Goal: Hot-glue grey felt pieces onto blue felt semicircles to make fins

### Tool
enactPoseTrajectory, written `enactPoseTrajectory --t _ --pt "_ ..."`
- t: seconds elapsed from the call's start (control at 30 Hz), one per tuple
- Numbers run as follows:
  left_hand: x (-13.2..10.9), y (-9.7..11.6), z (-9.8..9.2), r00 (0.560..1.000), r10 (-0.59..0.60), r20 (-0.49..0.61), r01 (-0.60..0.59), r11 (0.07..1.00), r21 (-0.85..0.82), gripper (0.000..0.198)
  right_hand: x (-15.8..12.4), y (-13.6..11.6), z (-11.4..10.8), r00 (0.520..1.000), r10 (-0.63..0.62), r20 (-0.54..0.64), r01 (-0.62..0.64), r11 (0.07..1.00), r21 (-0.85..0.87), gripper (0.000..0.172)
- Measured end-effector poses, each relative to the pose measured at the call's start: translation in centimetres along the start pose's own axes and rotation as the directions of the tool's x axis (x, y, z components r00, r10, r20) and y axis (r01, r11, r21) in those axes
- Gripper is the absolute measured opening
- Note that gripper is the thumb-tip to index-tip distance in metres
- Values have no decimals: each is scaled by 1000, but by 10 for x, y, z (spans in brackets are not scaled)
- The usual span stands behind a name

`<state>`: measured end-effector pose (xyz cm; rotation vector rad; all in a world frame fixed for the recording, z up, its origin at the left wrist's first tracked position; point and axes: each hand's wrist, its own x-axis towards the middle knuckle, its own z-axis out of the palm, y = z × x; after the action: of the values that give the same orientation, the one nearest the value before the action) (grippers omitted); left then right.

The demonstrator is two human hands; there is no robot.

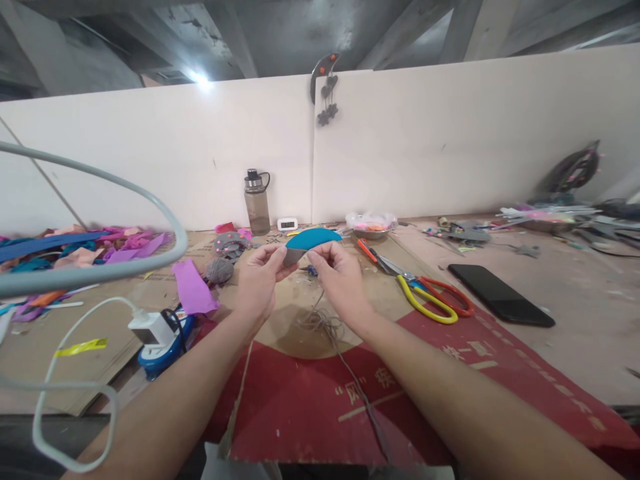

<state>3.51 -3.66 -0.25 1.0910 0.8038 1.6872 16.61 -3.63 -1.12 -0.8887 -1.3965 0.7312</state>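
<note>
Between both hands, above the work surface, is a curved blue felt piece point(315, 237) with a grey piece point(293, 257) along its lower left edge. My left hand point(263, 277) pinches the left end at the grey part. Thumb and fingers of my right hand point(343, 277) are closed on the lower right edge. Whether the two pieces are joined, I cannot tell. Loose grey yarn point(323, 321) lies tangled below the hands and trails toward me. A small dark blue item point(313, 270) shows partly between the hands.
Scissors with red and yellow handles point(435, 297) lie right, beside a black phone point(500, 293). A bottle point(257, 207) stands behind. Left are felt scraps point(135, 243), a grey yarn ball point(219, 271) and a charger in a blue socket point(165, 350). A grey tube point(150, 193) arcs in front.
</note>
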Motion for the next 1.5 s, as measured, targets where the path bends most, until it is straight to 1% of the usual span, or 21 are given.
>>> enactPoseTrajectory --t 0.23,0.43,0.63,0.77,0.87,1.0,1.1,1.2,1.33,1.4,1.5 --pt "-3 2 2 999 -44 17 45 998 -39 20 0 3 -1 999 39 -20 -38 998 43 19" --pt "-4 2 3 995 -100 27 101 994 -50 18 2 0 -1 996 75 -40 -73 996 54 20" --pt "-3 1 2 992 -117 49 119 991 -54 18 2 -3 -2 997 73 -31 -70 993 93 17" --pt "-3 0 2 990 -128 64 132 989 -70 17 3 2 -3 998 68 -6 -67 988 138 16" --pt "-2 -1 1 988 -134 75 139 988 -70 17 5 6 -3 995 96 20 -98 974 205 17" --pt "-2 -1 1 984 -148 101 156 985 -73 16 7 7 -4 988 124 97 -148 941 305 17" --pt "0 1 0 976 -180 122 189 979 -70 16 8 6 -6 980 142 140 -181 927 329 18" --pt "2 3 -1 954 -251 161 264 963 -61 17 9 4 -7 973 155 172 -205 919 335 20" --pt "5 3 -5 910 -357 210 374 926 -46 16 8 2 -10 963 151 223 -231 890 393 23" --pt "6 2 -5 909 -349 227 368 928 -48 14 8 1 -10 960 171 222 -255 863 435 24" --pt "6 1 -4 935 -276 221 296 953 -64 11 10 2 -11 956 215 200 -287 832 475 25"
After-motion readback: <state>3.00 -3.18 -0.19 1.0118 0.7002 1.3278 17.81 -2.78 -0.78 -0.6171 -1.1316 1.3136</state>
